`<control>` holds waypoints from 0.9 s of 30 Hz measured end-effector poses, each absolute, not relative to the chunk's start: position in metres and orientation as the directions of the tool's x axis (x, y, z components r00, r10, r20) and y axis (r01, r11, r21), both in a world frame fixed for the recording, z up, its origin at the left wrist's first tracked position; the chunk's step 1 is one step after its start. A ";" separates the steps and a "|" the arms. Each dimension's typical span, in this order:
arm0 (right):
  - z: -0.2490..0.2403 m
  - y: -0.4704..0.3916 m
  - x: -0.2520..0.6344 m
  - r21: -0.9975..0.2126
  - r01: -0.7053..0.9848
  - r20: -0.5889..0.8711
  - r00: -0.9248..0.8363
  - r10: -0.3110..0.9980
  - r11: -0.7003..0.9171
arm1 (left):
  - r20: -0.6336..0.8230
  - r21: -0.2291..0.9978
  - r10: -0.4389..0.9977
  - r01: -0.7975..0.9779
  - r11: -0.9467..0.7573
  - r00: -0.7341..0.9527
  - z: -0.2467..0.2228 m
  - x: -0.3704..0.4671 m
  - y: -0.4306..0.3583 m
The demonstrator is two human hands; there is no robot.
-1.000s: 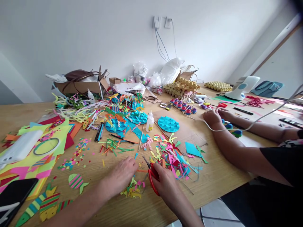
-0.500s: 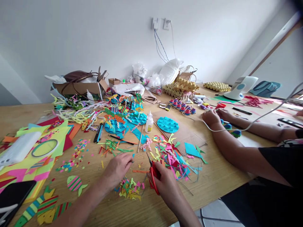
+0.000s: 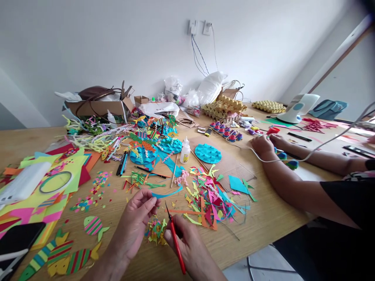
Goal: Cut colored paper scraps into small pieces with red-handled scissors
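Observation:
Between the thumb and fingers of my left hand (image 3: pixel 136 218) is a narrow curved strip of blue paper (image 3: pixel 168 194), its free end pointing right. My right hand (image 3: pixel 187 242) grips red-handled scissors (image 3: pixel 175 242), their dark blades aimed up and left, just below the strip and apart from it. Under and between my hands lies a small heap of yellow, green and pink paper snippets (image 3: pixel 156 232). A larger pile of coloured paper scraps (image 3: pixel 209 199) spreads to the right. Striped paper fish (image 3: pixel 94 226) lie left of my left forearm.
A glue bottle (image 3: pixel 185 150) stands beyond my hands, near blue painted egg-carton ovals (image 3: pixel 208 153). Coloured paper sheets (image 3: pixel 70 171) and a phone (image 3: pixel 20 246) lie at left. At right, another person's hands (image 3: pixel 262 146) work behind a white cable (image 3: pixel 310 156).
My left hand has turned and drawn nearer, now showing the blue strip. My right hand has moved left and down with the scissors, their handles now seen edge-on.

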State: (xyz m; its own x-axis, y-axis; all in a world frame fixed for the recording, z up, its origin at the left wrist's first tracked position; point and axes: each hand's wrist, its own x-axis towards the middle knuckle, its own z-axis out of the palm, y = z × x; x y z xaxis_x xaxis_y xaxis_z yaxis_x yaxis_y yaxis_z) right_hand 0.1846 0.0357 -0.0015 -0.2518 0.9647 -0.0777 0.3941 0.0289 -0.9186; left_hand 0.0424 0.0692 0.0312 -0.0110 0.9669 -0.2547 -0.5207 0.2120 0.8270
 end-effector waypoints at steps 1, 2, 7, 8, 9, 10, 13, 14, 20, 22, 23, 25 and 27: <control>-0.001 0.036 0.183 -0.921 0.389 -0.070 -0.236 0.969 0.028 | -0.263 0.813 0.965 -0.541 0.217 -0.009 0.030 0.045 0.068; -0.001 0.037 0.182 -0.923 0.384 -0.061 -0.226 0.972 0.031 | -0.277 0.799 0.961 -0.556 0.228 -0.004 0.028 0.047 0.066; 0.000 0.038 0.179 -0.942 0.326 0.006 -0.222 0.975 0.080 | -0.345 0.750 0.938 -0.591 0.296 0.032 0.023 0.056 0.060; 0.000 0.038 0.178 -0.946 0.313 0.018 -0.219 0.975 0.088 | -0.352 0.741 0.935 -0.597 0.308 0.046 0.022 0.057 0.059; 0.000 0.038 0.177 -0.949 0.303 0.024 -0.215 0.976 0.089 | -0.355 0.733 0.933 -0.602 0.318 0.060 0.022 0.058 0.058; 0.000 0.038 0.177 -0.952 0.293 0.024 -0.211 0.977 0.087 | -0.357 0.727 0.931 -0.604 0.326 0.074 0.022 0.059 0.056; 0.000 0.040 0.176 -0.960 0.265 0.028 -0.209 0.977 0.084 | -0.354 0.716 0.930 -0.610 0.339 0.101 0.022 0.061 0.054; 0.000 0.040 0.176 -0.962 0.257 0.031 -0.209 0.977 0.086 | -0.351 0.712 0.930 -0.614 0.339 0.108 0.022 0.061 0.053; -0.003 0.040 0.175 -0.966 0.248 0.030 -0.195 0.980 0.079 | -0.341 0.686 0.931 -0.643 0.340 0.129 0.019 0.059 0.051; -0.004 0.040 0.175 -0.968 0.239 0.034 -0.193 0.981 0.081 | -0.334 0.683 0.933 -0.648 0.337 0.133 0.019 0.059 0.052; -0.005 0.040 0.175 -0.968 0.236 0.034 -0.193 0.981 0.080 | -0.331 0.683 0.934 -0.648 0.336 0.135 0.019 0.059 0.052; -0.007 0.040 0.175 -0.969 0.238 0.026 -0.196 0.980 0.073 | -0.328 0.687 0.935 -0.645 0.335 0.135 0.020 0.058 0.053; -0.008 0.040 0.175 -0.966 0.251 0.016 -0.197 0.980 0.066 | -0.334 0.693 0.934 -0.638 0.336 0.129 0.019 0.056 0.054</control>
State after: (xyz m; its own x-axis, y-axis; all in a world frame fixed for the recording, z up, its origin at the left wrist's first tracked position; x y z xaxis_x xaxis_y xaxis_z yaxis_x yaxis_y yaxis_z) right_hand 0.1745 0.0400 -0.0082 -0.1974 0.9802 0.0157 0.2510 0.0660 -0.9657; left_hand 0.0564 0.0542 0.0193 0.1286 0.9338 -0.3338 -0.6381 0.3356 0.6929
